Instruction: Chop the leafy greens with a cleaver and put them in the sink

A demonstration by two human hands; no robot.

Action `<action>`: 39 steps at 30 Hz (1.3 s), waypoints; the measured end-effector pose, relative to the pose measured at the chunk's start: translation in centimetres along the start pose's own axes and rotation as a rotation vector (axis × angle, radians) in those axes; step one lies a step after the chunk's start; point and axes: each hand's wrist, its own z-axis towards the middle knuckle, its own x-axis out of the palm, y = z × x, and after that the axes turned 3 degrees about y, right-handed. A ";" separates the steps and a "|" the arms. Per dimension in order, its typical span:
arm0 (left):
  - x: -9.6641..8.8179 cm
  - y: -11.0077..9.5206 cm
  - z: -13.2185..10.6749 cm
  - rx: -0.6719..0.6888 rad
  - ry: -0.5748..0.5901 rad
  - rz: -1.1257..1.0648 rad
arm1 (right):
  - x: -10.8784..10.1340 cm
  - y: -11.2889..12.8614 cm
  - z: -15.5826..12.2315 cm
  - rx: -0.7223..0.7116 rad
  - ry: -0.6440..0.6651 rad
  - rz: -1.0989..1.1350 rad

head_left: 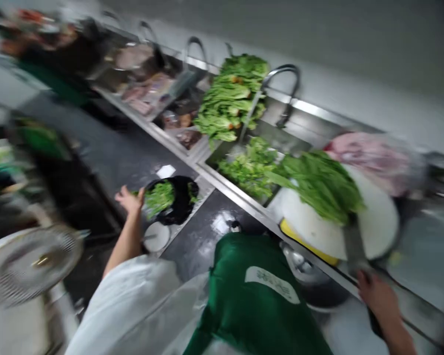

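My left hand (130,199) reaches out to the left with its fingers spread, beside a bin lined with a black bag (181,203) that has green leaf scraps (160,197) in it. In my right hand (379,295) is the handle of a broad-bladed kitchen knife (355,244). The blade lies over a round white cutting board (377,217), its tip against a bunch of leafy greens (320,185). Cut greens (249,167) fill the sink basin left of the board. The picture is blurred by motion.
A pile of whole leafy greens (233,98) stands behind the sink by a curved faucet (281,71). Bagged meat (373,155) sits behind the board. Sinks with meat (148,93) continue leftward. A metal bowl (311,276) is below the counter; a round basket-like lid (33,266) is lower left.
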 end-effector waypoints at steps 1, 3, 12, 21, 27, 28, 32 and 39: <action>1.9 -0.2 -0.2 0.097 0.010 -0.001 | -0.2 0.0 -0.4 0.096 0.052 0.017; 5.8 -1.8 -3.0 0.344 0.131 -0.046 | -0.9 -0.3 -0.7 0.191 0.032 -0.013; 10.5 -22.2 -37.3 1.192 0.432 -0.609 | -6.8 -1.3 1.9 0.053 -0.051 -0.192; 14.2 -35.7 -55.1 1.480 0.641 -0.686 | -10.4 -2.2 7.5 -0.222 0.024 -0.162; 16.3 -35.9 -56.7 1.453 0.634 -0.530 | -9.7 -2.9 8.8 -0.311 0.032 -0.116; 16.4 -35.9 -56.7 1.448 0.638 -0.515 | -9.6 -2.9 9.0 -0.317 0.034 -0.115; 16.6 -36.1 -56.7 1.452 0.667 -0.483 | -9.6 -2.9 9.9 -0.337 0.049 -0.110; 16.7 -36.3 -56.2 1.475 0.705 -0.504 | -9.0 0.2 14.0 -0.406 0.136 -0.069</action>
